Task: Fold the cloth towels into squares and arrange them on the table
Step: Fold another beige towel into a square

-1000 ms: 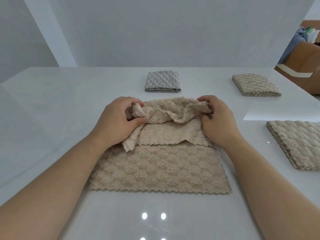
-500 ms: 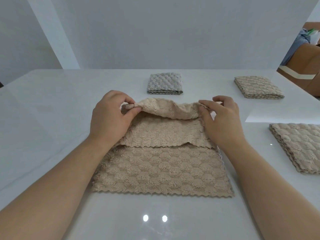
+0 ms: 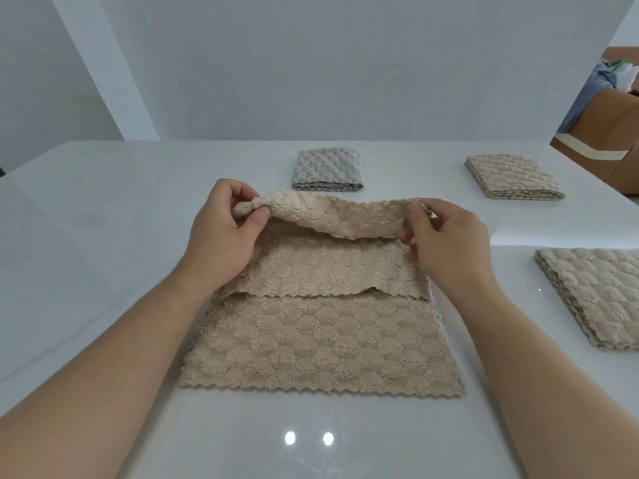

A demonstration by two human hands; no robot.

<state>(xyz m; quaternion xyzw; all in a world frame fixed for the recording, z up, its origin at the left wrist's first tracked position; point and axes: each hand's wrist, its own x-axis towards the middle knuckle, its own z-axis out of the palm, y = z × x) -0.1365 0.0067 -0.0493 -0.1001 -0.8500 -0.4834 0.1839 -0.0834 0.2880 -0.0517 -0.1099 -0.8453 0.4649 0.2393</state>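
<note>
Beige towel [image 3: 321,344] fold pinched between left hand [image 3: 221,236] and right hand [image 3: 446,243]

Beige towel [image 3: 321,340] with puffy honeycomb pattern and zigzag hem, grey folded towel [image 3: 326,169] in matching pattern, far folded towel [image 3: 511,178] and near folded towel [image 3: 601,295] both beige, glossy white tabletop [image 3: 103,219], brown box [image 3: 619,133]

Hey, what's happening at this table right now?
A person is partway through folding a beige towel on the white table. The left hand and right hand each pinch an end of a raised fold at the far side, and an upper layer drapes over the towel's middle while the near half lies flat. Three towels sit already folded: a grey towel just behind, a far beige towel to the right, and a near beige towel at the right edge.
</note>
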